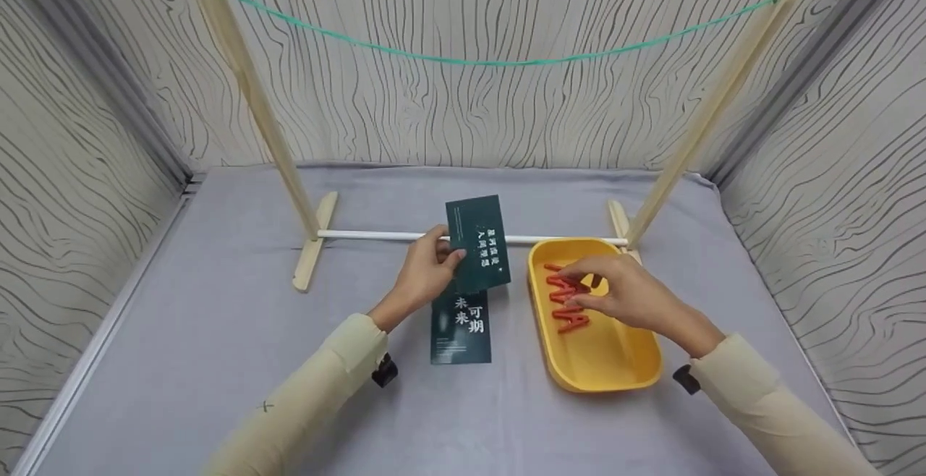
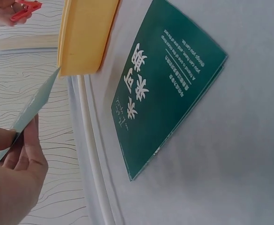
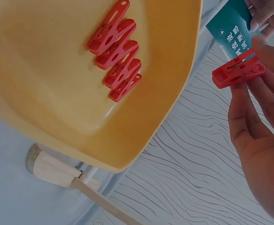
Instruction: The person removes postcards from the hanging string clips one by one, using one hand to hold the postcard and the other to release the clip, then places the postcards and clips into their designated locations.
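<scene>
My left hand (image 1: 425, 271) pinches a dark green card (image 1: 474, 219) with white lettering, thumb on its face, tilted up above the cloth. Beneath it a second green card (image 1: 461, 346) lies flat, partly hidden in the head view; a double edge shows along this card (image 2: 167, 89) in the left wrist view. Over the yellow bin (image 1: 604, 367), my right hand (image 1: 636, 291) holds a red clothespin (image 3: 238, 73) between thumb and fingers. Several more red clothespins (image 3: 116, 47) lie in a slanting row on the bin's floor.
A green string (image 1: 492, 63) sags between two wooden posts (image 1: 253, 96) on flat wooden feet. Low down, a white rod (image 1: 372, 234) joins the posts behind the cards. Wood-grain patterned walls (image 1: 463, 121) enclose the back and sides of the grey cloth.
</scene>
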`<act>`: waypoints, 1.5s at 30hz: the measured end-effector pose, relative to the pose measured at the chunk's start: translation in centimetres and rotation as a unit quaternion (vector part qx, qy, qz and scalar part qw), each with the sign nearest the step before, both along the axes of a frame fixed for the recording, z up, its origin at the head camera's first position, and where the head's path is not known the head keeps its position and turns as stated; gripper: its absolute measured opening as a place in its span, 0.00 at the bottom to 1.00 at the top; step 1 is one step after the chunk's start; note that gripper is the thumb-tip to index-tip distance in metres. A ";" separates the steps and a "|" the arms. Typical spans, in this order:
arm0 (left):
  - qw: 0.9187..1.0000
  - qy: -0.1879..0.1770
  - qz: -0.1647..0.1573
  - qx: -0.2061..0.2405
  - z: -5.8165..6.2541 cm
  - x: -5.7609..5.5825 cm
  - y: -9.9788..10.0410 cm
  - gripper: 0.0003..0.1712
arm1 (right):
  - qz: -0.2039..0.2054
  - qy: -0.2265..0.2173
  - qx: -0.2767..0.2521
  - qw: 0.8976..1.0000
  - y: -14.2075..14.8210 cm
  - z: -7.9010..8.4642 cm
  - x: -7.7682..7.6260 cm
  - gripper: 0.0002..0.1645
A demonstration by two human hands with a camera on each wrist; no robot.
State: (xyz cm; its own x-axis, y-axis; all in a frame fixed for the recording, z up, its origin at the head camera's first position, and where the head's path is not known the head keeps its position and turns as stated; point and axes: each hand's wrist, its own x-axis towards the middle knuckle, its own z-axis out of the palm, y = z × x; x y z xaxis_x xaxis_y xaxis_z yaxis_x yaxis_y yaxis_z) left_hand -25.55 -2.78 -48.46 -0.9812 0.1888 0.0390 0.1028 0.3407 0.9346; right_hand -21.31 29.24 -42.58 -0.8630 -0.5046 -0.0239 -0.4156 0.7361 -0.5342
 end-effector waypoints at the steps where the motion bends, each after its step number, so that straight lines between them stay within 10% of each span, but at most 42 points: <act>1: 1.000 -0.001 0.000 0.006 -0.1 0.0 0.0 0.17 | 0.000 -0.002 -0.001 1.000 0.0 -0.1 0.0 0.24; 45: 0.996 -0.087 -0.001 0.030 -4.4 2.3 -0.9 0.18 | 0.021 -0.086 0.024 0.996 0.1 -4.1 1.9 0.23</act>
